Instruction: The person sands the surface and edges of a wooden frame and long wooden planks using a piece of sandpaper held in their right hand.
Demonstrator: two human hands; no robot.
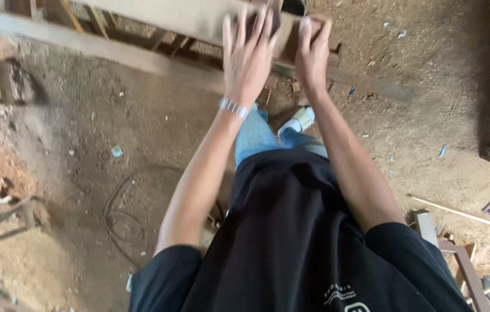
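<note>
The long wooden plank [187, 20] lies across the frame above the sawdust floor [141, 127]. The left hand [249, 58] rests flat on it, fingers spread; the right hand [313, 52] grips its edge. Steady pressure from both seems wise.

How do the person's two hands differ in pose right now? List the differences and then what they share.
The left hand is spread open, fingers fanned and palm flat against the wooden board; the right hand is curled, fingers hooked over a dark wooden piece. The left hand has a silver bracelet at its wrist; the right wrist is bare. Both are raised in front of the person and rest on wood.
</note>
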